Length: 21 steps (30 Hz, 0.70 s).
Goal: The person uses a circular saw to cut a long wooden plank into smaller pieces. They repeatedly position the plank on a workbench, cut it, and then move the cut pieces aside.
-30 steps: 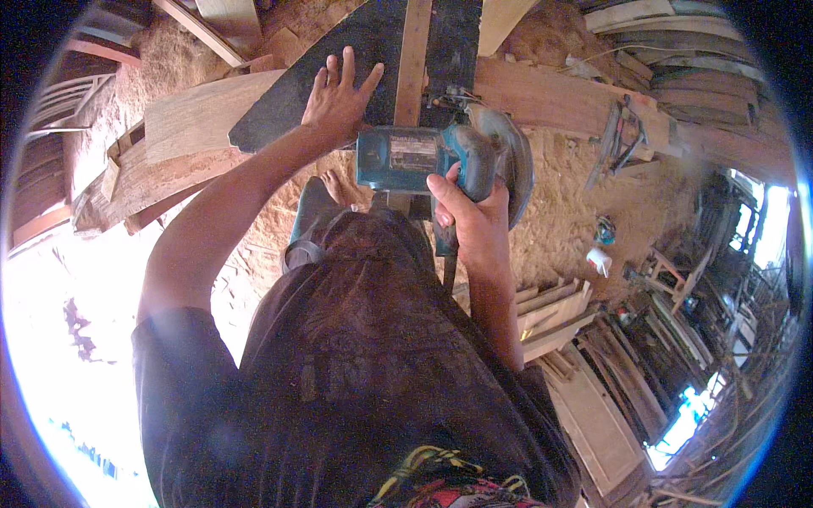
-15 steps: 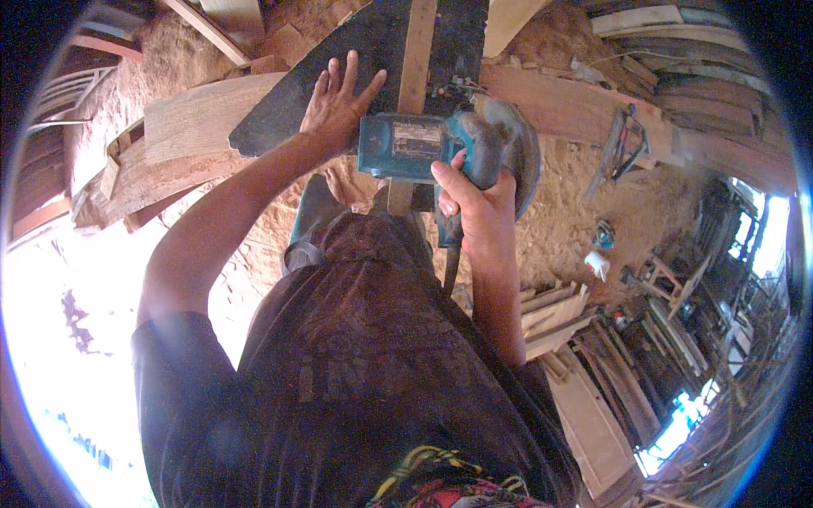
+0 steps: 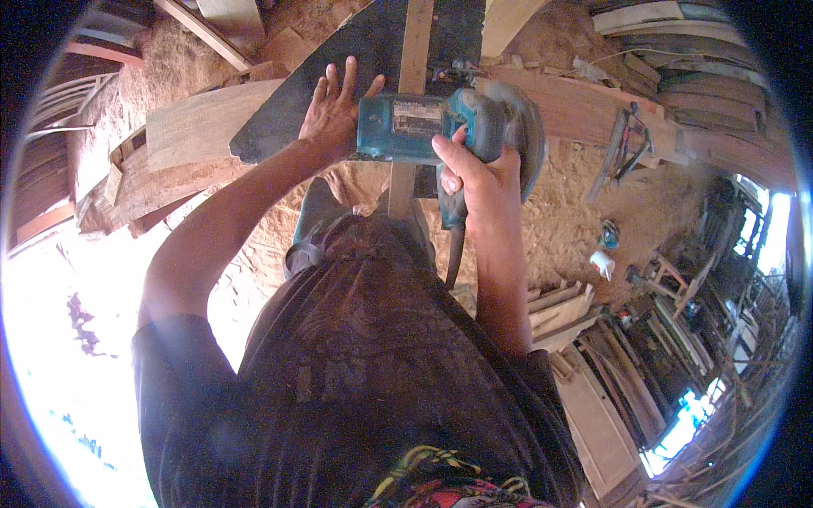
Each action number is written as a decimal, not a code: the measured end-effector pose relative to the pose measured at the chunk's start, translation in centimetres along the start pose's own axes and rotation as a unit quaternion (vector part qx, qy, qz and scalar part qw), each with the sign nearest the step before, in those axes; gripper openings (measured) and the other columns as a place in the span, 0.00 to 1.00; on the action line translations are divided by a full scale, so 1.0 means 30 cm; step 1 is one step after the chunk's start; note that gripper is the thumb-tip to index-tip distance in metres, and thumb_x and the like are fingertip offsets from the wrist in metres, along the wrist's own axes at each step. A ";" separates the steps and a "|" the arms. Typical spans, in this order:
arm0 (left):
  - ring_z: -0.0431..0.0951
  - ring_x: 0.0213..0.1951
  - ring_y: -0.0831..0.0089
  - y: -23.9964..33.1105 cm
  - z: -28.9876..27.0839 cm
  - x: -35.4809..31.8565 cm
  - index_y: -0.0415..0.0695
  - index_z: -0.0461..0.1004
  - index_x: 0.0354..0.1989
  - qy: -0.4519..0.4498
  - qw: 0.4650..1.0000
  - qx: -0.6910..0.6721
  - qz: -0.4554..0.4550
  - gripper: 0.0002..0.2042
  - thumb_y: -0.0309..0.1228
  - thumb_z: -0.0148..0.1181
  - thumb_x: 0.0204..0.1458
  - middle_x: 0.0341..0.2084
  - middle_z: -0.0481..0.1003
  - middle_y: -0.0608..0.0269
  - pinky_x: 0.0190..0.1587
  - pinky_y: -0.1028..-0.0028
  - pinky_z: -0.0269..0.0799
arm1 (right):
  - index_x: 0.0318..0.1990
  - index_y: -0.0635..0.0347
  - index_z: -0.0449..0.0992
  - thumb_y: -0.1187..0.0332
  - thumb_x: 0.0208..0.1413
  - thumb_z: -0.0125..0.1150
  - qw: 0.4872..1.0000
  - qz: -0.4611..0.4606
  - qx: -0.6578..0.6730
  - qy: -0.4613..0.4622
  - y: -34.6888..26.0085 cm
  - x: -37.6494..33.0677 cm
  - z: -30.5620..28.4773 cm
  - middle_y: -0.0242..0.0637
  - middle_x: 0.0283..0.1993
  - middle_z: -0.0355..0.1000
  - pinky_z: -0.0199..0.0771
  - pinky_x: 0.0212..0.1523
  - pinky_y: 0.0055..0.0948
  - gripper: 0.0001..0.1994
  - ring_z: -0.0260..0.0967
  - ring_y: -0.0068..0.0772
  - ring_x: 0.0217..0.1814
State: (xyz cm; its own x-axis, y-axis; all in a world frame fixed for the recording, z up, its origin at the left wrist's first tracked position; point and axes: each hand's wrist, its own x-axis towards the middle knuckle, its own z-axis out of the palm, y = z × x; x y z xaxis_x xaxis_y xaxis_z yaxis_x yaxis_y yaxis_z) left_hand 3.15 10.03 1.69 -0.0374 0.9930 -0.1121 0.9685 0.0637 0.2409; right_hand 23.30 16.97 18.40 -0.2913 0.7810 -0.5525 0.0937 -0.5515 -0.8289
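Gripping a blue power saw (image 3: 430, 142) in the right hand (image 3: 487, 186), closed around its handle with the thumb toward the viewer and most other fingers tucked out of sight. Resting the left hand (image 3: 332, 120) open, fingers spread, on a dark board (image 3: 366, 51), just beside the saw's motor end. Held over a wooden strip (image 3: 415, 46) that runs along the board, hiding part of both from above. Cut off, strip and board alike, at the top edge. Trailing a dark cord (image 3: 455, 254) toward the shirt (image 3: 381, 339), then lost from view. Marked on the casing with a pale label (image 3: 417, 118), too blurred to read. Printed on the shirt with faded lettering (image 3: 351, 377), broken by folds. Surrounded by planks (image 3: 567, 102) and sandy ground (image 3: 555, 220), washed out by glare at lower left.
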 end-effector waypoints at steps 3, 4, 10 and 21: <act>0.47 0.74 0.24 -0.002 0.011 -0.003 0.58 0.47 0.80 0.008 1.000 -0.004 -0.005 0.56 0.59 0.72 0.44 0.78 0.35 0.34 0.75 0.44 0.48 | 0.36 0.56 0.73 0.76 0.53 0.74 1.000 0.002 -0.001 0.003 -0.011 0.032 0.005 0.25 0.26 0.68 0.59 0.21 0.23 0.12 0.60 0.18 0.19; 0.46 0.74 0.25 -0.005 0.018 -0.003 0.57 0.48 0.80 0.015 1.000 -0.008 -0.007 0.57 0.61 0.72 0.42 0.79 0.33 0.37 0.75 0.44 0.48 | 0.36 0.56 0.73 0.76 0.53 0.74 1.000 0.004 0.006 0.003 -0.016 0.045 0.009 0.25 0.26 0.68 0.59 0.21 0.22 0.12 0.60 0.18 0.19; 0.41 0.76 0.29 0.000 -0.002 0.001 0.48 0.58 0.77 -0.037 0.998 -0.029 -0.034 0.64 0.68 0.76 0.28 0.80 0.32 0.40 0.76 0.45 0.45 | 0.35 0.56 0.73 0.75 0.53 0.75 1.000 -0.011 -0.011 -0.016 -0.054 0.107 0.023 0.26 0.24 0.67 0.60 0.21 0.24 0.11 0.61 0.19 0.19; 0.44 0.75 0.25 0.017 -0.021 -0.003 0.58 0.53 0.79 -0.005 1.000 -0.016 -0.024 0.60 0.60 0.78 0.35 0.78 0.40 0.35 0.75 0.42 0.48 | 0.33 0.57 0.75 0.72 0.52 0.74 0.995 -0.051 -0.043 -0.080 -0.160 0.347 0.047 0.26 0.23 0.66 0.60 0.23 0.25 0.10 0.61 0.19 0.21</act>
State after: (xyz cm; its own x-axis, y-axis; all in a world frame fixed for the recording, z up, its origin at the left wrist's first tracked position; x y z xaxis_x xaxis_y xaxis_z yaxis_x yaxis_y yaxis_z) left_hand 3.50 10.04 2.44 -0.0799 0.9877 -0.1346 0.9573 0.1137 0.2659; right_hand 18.47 27.34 16.75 -0.4497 0.7716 -0.4499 0.1341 -0.4396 -0.8881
